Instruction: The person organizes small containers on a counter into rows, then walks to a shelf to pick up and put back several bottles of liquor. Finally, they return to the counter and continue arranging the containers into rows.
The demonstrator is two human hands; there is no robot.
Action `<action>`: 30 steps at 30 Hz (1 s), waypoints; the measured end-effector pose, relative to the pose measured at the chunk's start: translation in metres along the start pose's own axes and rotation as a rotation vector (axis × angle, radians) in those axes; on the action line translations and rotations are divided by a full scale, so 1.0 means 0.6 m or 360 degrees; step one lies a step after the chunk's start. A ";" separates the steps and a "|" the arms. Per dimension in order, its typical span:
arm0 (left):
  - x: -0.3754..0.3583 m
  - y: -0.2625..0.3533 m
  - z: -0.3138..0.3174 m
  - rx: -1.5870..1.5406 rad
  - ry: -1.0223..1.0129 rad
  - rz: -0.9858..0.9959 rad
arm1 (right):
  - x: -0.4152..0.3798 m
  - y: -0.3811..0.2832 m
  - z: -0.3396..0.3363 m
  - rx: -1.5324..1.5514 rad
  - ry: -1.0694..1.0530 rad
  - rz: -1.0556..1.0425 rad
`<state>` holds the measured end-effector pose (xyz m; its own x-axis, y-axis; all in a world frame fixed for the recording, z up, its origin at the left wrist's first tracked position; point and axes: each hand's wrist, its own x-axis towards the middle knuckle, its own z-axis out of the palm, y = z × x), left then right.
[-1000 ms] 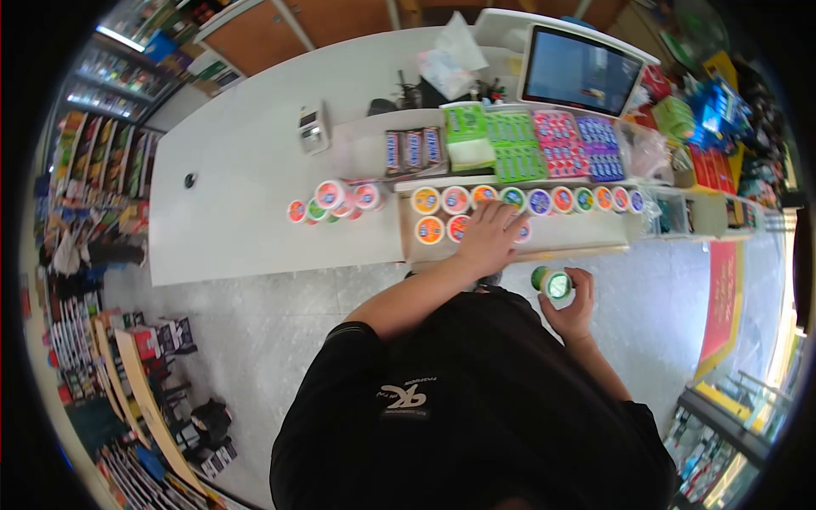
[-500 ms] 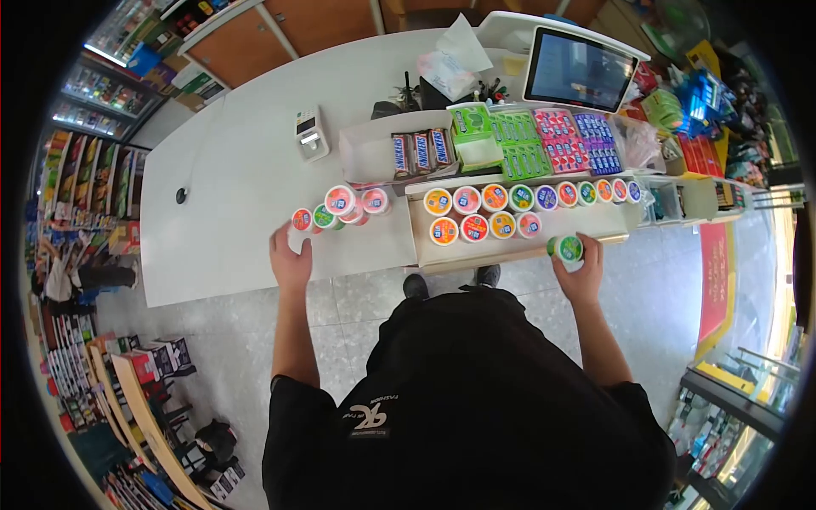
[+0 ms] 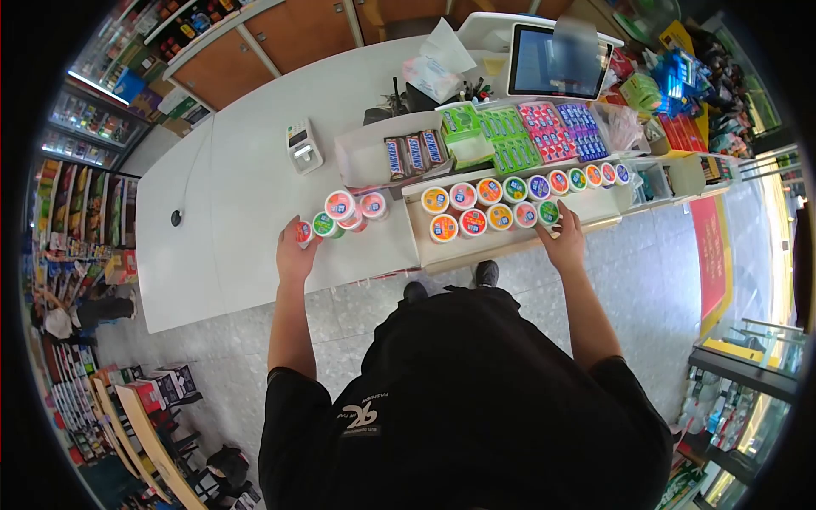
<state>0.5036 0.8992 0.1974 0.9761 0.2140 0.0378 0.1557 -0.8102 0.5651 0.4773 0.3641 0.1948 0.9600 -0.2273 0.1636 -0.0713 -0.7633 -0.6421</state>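
Observation:
My left hand (image 3: 296, 257) curls around a small red-lidded tub (image 3: 303, 230) at the left end of a group on the counter. Beside that tub are a green-lidded tub (image 3: 325, 223) and pinkish-red ones, one of them stacked on top (image 3: 339, 204). My right hand (image 3: 563, 244) grips a green-lidded tub (image 3: 548, 212), which sits at the right end of the front row in a shallow white tray (image 3: 595, 210). Next to it stands a pink-lidded tub (image 3: 525, 213). A back row of tubs with orange, red, green and purple lids runs behind.
Behind the tray are a box of Snickers bars (image 3: 414, 155) and green, pink and purple candy packs (image 3: 546, 132). A card terminal (image 3: 303, 148) stands on the white counter (image 3: 229, 187). The screen (image 3: 559, 61) is at the back. Another person (image 3: 85, 316) is at the far left.
My right hand has brought the green-lidded tub left and away from me into the front row. My left hand has closed around the red-lidded tub. The whole view has shifted slightly.

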 end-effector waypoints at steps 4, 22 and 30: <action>-0.026 0.003 -0.018 -0.0043 0.0089 -0.0058 | -0.006 0.011 -0.016 0.0137 -0.0052 -0.0054; -0.171 0.447 0.093 -0.1660 -0.0580 0.0378 | -0.001 -0.214 -0.054 0.0923 -0.0684 -0.1067; -0.048 0.340 -0.035 -0.0261 0.0518 0.0428 | 0.005 -0.069 -0.130 0.0621 -0.0276 -0.0344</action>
<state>0.5040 0.7391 0.3289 0.8761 0.1892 0.4434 -0.1487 -0.7688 0.6219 0.4620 0.3477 0.2806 0.9751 0.0413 0.2180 0.2099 -0.4904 -0.8459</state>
